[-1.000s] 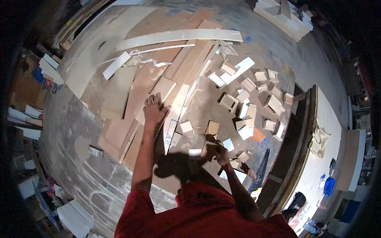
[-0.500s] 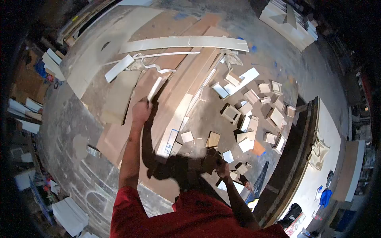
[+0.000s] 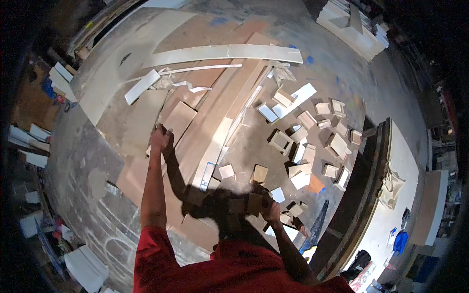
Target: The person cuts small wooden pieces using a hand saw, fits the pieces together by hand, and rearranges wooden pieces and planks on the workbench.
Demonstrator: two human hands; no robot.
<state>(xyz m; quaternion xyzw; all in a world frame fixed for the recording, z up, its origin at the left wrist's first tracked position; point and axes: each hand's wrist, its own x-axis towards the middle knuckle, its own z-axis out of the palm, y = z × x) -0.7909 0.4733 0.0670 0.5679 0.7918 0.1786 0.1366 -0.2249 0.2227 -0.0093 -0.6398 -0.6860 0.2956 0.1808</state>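
Observation:
My left hand [image 3: 160,138] is at the near-left edge of a flat, light-brown wooden board [image 3: 181,115], with fingers closed at its edge. The board's broad face points up, above a long wooden sheet [image 3: 138,177]. My right hand [image 3: 270,209] is closed in the shadow of my head, beside a small square wooden piece [image 3: 254,203]; what its fingers hold is hidden by the dark. Near it lie a white piece [image 3: 277,195] and a small tan block [image 3: 259,173]. A dark handsaw [image 3: 320,224] rests to the right.
Several small wooden boxes [image 3: 337,145] are scattered on the floor to the right. A long pale plank [image 3: 224,52] lies across the far side, near a white strip [image 3: 141,87]. A raised white-topped bench [image 3: 398,166] borders the right, with a cloth [image 3: 392,189] on it.
The board by my left hand has turned from edge-on to flat, its broad face now showing. My left hand has moved left. My right hand stays about where it was.

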